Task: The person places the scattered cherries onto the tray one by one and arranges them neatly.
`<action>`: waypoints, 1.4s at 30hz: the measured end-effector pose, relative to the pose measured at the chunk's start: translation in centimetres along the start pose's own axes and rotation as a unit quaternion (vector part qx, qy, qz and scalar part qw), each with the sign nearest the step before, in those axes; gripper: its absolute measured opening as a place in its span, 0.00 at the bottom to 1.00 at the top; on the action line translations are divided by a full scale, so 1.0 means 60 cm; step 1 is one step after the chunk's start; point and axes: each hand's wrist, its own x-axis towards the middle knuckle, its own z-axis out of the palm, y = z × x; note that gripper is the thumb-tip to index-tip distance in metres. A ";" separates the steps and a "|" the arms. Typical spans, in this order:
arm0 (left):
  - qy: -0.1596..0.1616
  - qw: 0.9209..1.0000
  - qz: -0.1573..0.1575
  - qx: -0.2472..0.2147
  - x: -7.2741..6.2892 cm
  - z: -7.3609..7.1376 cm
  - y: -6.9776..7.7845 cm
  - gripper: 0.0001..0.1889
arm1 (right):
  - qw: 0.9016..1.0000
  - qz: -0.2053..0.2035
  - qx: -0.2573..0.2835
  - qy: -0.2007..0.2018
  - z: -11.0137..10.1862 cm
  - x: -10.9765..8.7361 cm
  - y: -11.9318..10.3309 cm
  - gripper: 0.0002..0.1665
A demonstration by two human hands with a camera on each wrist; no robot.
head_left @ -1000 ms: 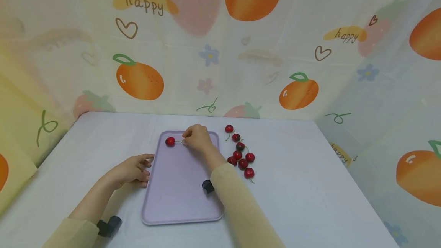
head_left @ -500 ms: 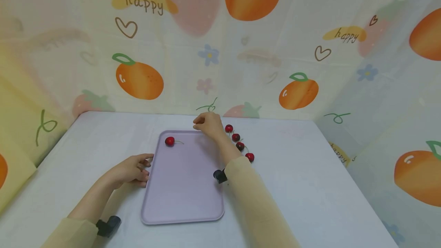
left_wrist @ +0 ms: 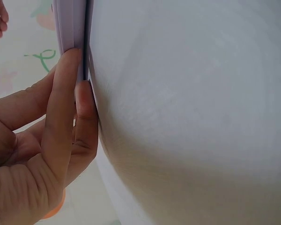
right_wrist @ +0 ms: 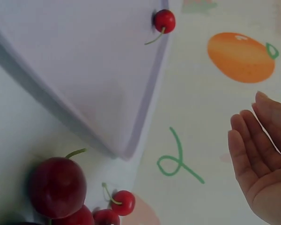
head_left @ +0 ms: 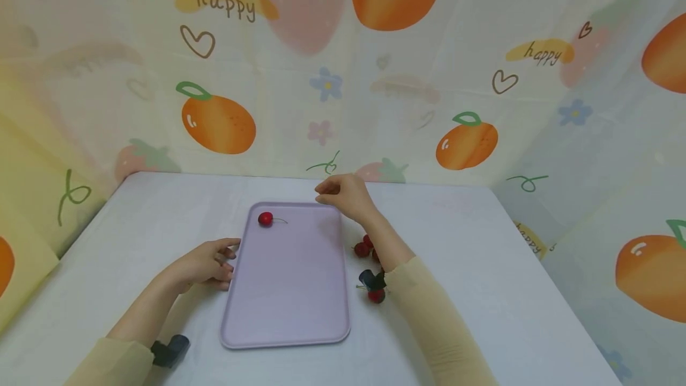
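Observation:
A single red cherry (head_left: 265, 219) with its stem lies at the far left corner of a light purple tray (head_left: 289, 285). My left hand (head_left: 200, 264) rests its fingertips against the tray's left edge; the left wrist view shows the fingers (left_wrist: 61, 117) touching the rim from the side. Raised over the tray's far right corner is my right hand (head_left: 347, 196), holding nothing, its fingers loosely bent in the right wrist view. Several cherries (head_left: 361, 249) lie to the right of the tray, partly hidden by my right forearm and its wrist camera.
The tray sits on a white-covered table (head_left: 455, 267). A fruit-printed cloth (head_left: 396, 88) hangs behind the table. Close to the right wrist camera, a dark red cherry (right_wrist: 57, 187) sits beside the tray with smaller-looking cherries behind it.
My right hand has let go of the cherry's stem, leaving it on the tray, and moved up and to the right past the tray's far edge. The left hand stays put.

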 end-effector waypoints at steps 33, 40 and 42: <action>0.005 1.000 0.003 -0.006 -0.007 0.004 0.008 0.42 | 0.999 0.038 -0.013 0.000 -0.107 -0.109 0.170 0.14; 0.003 1.000 0.005 -0.005 -0.004 0.002 0.002 0.42 | 0.998 0.046 -0.013 -0.045 -0.109 -0.106 0.212 0.12; 0.004 1.000 0.005 -0.003 -0.004 0.002 0.002 0.42 | 0.997 0.053 -0.012 -0.055 -0.109 -0.106 0.221 0.11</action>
